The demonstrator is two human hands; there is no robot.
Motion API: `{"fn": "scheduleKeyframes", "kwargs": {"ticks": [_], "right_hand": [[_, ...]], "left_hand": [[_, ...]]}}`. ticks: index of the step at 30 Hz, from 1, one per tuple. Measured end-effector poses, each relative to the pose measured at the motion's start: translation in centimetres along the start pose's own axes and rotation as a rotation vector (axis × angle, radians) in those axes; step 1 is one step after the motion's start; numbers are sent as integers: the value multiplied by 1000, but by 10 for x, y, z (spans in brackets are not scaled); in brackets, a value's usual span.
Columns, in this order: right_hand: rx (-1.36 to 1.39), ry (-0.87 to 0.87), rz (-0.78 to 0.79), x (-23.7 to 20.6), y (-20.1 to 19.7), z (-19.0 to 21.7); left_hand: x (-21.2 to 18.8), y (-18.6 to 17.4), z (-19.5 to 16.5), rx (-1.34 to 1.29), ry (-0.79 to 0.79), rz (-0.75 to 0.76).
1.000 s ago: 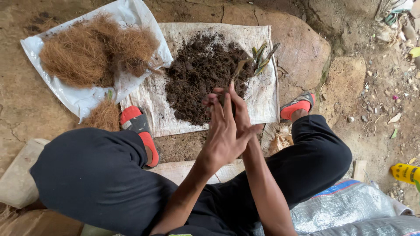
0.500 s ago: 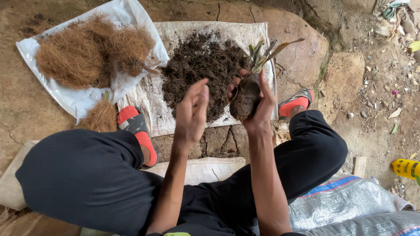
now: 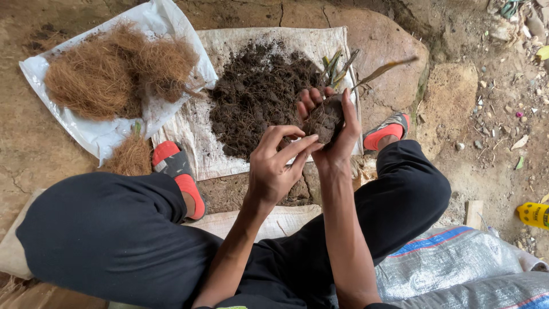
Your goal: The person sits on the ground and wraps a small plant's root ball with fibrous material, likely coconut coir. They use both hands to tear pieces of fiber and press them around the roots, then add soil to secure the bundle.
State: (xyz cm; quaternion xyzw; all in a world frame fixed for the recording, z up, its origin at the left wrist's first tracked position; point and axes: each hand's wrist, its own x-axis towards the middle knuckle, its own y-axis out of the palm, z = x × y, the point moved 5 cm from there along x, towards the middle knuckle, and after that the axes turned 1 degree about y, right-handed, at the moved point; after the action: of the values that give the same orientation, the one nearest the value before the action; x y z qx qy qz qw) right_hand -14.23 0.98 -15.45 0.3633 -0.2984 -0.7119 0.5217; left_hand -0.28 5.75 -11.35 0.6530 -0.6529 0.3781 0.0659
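My right hand (image 3: 337,140) is cupped around a dark ball of soil (image 3: 325,119) with a plant's narrow green leaves (image 3: 343,66) sticking up out of it. My left hand (image 3: 274,166) hovers just beside the ball, fingers half curled, fingertips close to or touching its lower left side. Behind the hands lies a heap of dark loose soil (image 3: 257,94) on a white woven sack (image 3: 200,149).
A mound of brown coconut fibre (image 3: 108,71) rests on a white plastic sheet (image 3: 154,17) at the left; a smaller tuft (image 3: 130,157) lies near my left foot in a red sandal (image 3: 177,171). Rocky ground surrounds the sacks. A yellow object (image 3: 533,214) sits at the right edge.
One second ago both hands were pressed together with nothing visible in them. My right hand has since come up holding the soil ball with the plant, and my left hand has closed in on it.
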Motion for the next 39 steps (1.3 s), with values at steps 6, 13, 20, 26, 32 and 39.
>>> {"fn": "scheduleKeyframes", "kwargs": {"ticks": [6, 13, 20, 26, 32, 39], "right_hand": [[116, -9, -88, 2, -9, -7], [133, 67, -55, 5, -11, -12], [-24, -67, -127, 5, -15, -10], [-80, -157, -133, 7, -25, -2], [-156, -197, -184, 4, -27, 11], [-149, -101, -150, -3, -12, -5]], "left_hand": [[-3, -2, 7, -63, 14, -24], [-1, -8, 6, -114, 40, 4], [-3, -23, 9, -111, 74, -33], [-8, -38, 24, -122, 28, -199], [-4, -44, 31, -181, -152, -137], [-4, 0, 2, -37, -74, -54]]}}
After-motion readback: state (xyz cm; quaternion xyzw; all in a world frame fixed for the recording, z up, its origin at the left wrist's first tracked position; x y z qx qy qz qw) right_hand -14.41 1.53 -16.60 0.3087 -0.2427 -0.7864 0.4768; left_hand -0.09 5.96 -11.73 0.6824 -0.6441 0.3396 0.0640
